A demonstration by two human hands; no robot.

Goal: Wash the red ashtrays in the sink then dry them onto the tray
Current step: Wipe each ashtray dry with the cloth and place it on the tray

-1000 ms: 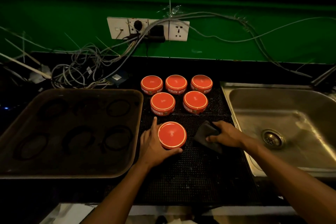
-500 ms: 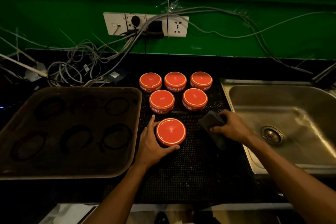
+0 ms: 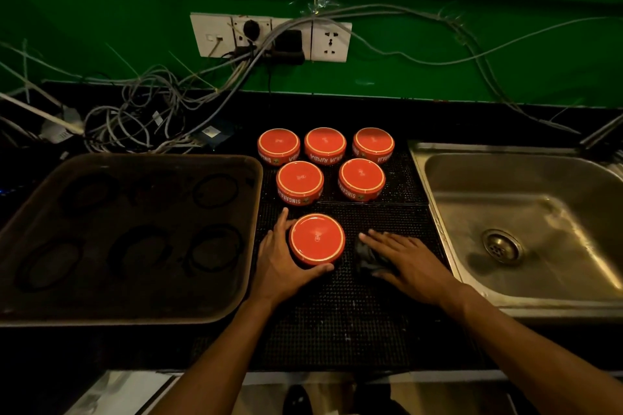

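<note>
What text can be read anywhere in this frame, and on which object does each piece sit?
"SINGARAJA", upside down, cut off at the end: side of the middle-left ashtray.
"SINGARA", upside down, cut off: side of the middle-right ashtray.
"RAJA RIMBA", upside down, first letters unclear: side of the back-centre ashtray.
"SING", cut off: back-left ashtray.
Small marks on the ashtray bases and the labels among the cables: too small to read.

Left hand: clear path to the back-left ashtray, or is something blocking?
Probably yes. The left hand cups the front ashtray; the back-left ashtray sits farther back on the mat, with only the middle-left ashtray partly between; reaching over looks feasible.
</note>
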